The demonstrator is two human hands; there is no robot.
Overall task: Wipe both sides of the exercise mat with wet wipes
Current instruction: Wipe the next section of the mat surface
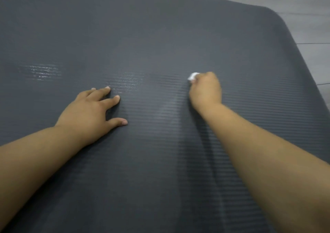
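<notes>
Across nearly the whole view: dark grey ribbed exercise mat (160,36), flat on pale floor (303,3). Near left: left hand (89,111) with fingers (111,100) straight and spread, pressed on mat. Right of centre: right hand (205,91) with fingers curled round white wet wipe (193,76), held against mat. Far left: glistening damp streaks (41,71).

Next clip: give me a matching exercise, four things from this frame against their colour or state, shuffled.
1. left hand
2. right hand
3. wet wipe
4. exercise mat

a. white, bunched up
b. dark grey, ribbed
c. flat, fingers spread
d. curled, gripping something

Pairs: 1-c, 2-d, 3-a, 4-b
</notes>
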